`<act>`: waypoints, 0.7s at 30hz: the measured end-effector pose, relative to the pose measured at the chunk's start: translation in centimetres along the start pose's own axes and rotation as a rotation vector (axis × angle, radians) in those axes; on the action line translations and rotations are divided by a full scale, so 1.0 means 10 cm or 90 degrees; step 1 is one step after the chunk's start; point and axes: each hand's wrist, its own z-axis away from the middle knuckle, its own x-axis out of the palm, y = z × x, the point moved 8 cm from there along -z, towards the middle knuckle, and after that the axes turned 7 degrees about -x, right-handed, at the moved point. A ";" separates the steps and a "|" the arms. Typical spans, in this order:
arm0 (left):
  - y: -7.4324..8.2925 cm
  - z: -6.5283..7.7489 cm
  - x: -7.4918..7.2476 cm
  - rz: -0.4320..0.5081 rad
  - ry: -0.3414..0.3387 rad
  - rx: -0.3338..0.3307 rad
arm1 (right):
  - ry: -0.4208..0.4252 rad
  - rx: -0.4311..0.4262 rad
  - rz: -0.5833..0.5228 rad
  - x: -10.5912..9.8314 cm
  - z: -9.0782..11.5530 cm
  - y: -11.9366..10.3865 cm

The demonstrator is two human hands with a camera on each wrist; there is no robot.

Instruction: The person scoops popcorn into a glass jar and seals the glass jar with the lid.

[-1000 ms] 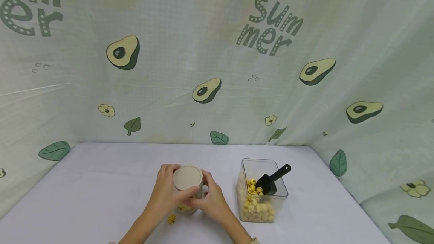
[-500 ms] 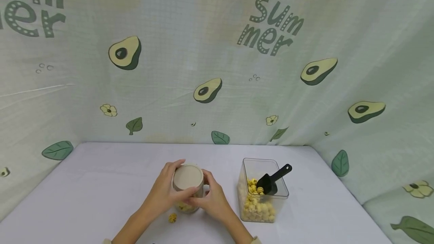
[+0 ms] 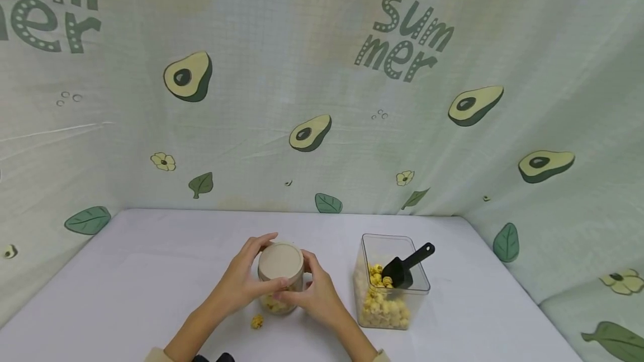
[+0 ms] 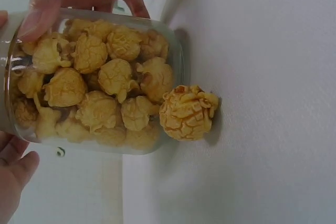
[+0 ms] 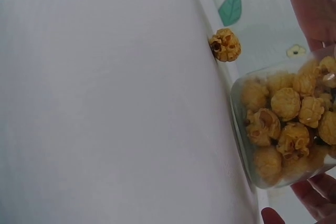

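A clear jar filled with caramel popcorn stands upright on the table under a pale beige lid. My left hand grips the lid, thumb across the front and fingers round the far left side. From the right, my right hand holds the jar's upper part, its thumb also in front and its fingers behind. The left wrist view shows the popcorn through the glass, with a thumb of the right hand against the wall. One loose popcorn piece lies beside the jar's base.
To the right stands a clear square tub partly filled with popcorn; a black scoop leans in it, handle over the rim. A white cloth covers the table. Behind hangs a printed curtain. Dark objects show at the bottom edge.
The fingers of my left hand have shifted round the far side of the lid, and its forearm has swung outward to the left. My right hand stays about the same.
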 end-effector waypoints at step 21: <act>0.02 0.06 0.01 -0.004 -0.011 -0.039 | -0.045 0.019 0.072 -0.16 0.03 -0.25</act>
